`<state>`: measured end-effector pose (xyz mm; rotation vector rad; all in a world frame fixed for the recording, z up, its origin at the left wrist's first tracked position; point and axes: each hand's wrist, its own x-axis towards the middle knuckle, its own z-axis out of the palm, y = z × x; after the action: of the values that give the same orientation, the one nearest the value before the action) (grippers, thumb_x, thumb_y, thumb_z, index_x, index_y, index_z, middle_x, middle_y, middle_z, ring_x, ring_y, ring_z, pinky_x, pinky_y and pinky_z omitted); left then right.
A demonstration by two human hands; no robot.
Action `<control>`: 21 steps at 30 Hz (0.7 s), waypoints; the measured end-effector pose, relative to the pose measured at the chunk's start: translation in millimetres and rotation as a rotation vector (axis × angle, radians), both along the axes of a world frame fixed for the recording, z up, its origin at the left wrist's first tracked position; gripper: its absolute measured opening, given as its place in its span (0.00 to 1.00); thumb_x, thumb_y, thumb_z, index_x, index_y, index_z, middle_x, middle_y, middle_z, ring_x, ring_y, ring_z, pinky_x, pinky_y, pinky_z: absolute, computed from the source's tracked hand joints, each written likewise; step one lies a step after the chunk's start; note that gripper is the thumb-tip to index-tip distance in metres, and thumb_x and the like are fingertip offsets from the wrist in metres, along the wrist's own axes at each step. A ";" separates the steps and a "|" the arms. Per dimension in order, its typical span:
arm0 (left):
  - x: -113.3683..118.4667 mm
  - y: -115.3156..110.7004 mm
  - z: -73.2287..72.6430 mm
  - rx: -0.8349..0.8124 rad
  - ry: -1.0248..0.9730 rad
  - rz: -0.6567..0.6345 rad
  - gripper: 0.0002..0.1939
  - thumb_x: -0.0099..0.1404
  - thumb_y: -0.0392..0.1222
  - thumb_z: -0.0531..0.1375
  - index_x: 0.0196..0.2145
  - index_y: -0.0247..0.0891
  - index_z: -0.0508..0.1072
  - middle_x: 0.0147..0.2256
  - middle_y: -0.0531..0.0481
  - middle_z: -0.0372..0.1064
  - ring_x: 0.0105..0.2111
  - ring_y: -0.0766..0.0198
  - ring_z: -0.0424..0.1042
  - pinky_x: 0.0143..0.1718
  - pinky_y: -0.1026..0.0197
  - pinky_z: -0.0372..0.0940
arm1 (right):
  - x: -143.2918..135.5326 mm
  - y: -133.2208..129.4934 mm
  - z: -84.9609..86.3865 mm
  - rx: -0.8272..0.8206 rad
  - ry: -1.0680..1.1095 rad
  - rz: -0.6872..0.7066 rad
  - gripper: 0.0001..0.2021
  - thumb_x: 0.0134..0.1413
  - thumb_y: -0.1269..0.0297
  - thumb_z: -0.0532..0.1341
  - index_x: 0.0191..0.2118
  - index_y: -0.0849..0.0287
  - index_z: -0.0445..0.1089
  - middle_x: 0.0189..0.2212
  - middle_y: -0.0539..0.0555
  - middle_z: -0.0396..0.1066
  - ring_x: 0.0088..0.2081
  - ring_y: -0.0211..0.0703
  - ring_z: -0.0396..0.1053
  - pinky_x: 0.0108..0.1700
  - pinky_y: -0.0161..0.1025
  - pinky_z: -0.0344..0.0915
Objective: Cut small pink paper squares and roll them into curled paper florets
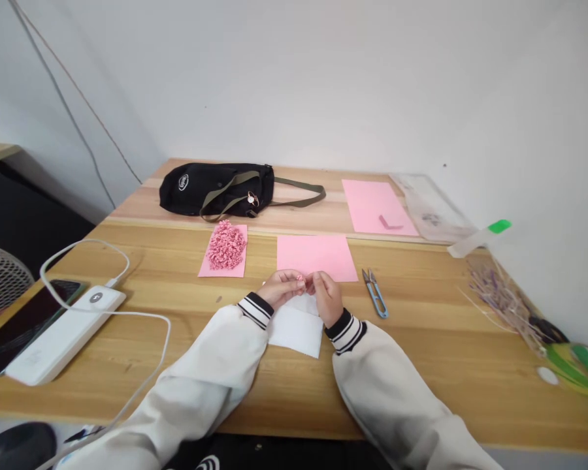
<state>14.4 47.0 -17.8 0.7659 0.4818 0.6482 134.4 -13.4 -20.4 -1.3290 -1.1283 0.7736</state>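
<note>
Between thumb and fingers, my left hand (280, 287) pinches a small pink knotted piece (300, 278) that looks like those in the heap. Close beside it, my right hand (327, 297) is closed in a pinch; whatever is in its fingertips is too small to make out. Under both hands lies a white sheet (296, 329), and a pink sheet (318, 251) is just beyond them. To the left, a heap of small pink knotted pieces (227, 245) rests on a smaller pink sheet (208, 267). Blue thread snips (376, 297) lie right of my right hand.
A black bag (215, 189) lies at the back near the wall. Another pink sheet (372, 202) holds a folded pink strip (389, 223). At left are a white power bank (68, 333), its cable and a phone (29, 320). Thin cords (500, 290) bunch at right.
</note>
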 end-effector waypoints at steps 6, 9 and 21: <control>0.3 0.8 0.0 -0.015 0.023 -0.004 0.14 0.40 0.39 0.70 0.20 0.31 0.69 0.17 0.54 0.66 0.19 0.73 0.63 0.26 0.66 0.57 | 2.2 0.7 -6.1 -0.031 -0.027 0.027 0.17 0.57 0.54 0.48 0.26 0.60 0.66 0.20 0.49 0.65 0.23 0.36 0.62 0.27 0.35 0.61; 0.5 0.9 1.0 -0.031 0.019 -0.002 0.14 0.39 0.39 0.71 0.19 0.31 0.69 0.17 0.54 0.66 0.19 0.73 0.63 0.27 0.66 0.57 | 2.9 -0.2 -3.9 -0.059 -0.051 0.025 0.15 0.56 0.57 0.50 0.25 0.60 0.65 0.19 0.49 0.64 0.22 0.35 0.62 0.27 0.35 0.61; -0.9 -0.5 2.7 -0.036 0.048 -0.006 0.16 0.37 0.39 0.71 0.19 0.32 0.68 0.17 0.55 0.66 0.19 0.73 0.63 0.25 0.66 0.56 | 7.0 -1.9 -4.1 -0.087 -0.086 0.077 0.10 0.54 0.61 0.53 0.26 0.59 0.65 0.20 0.48 0.65 0.24 0.35 0.62 0.28 0.34 0.59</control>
<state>13.5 46.5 -15.1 0.7496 0.5336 0.6156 141.4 -15.3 -24.5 -1.4092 -1.2316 0.8370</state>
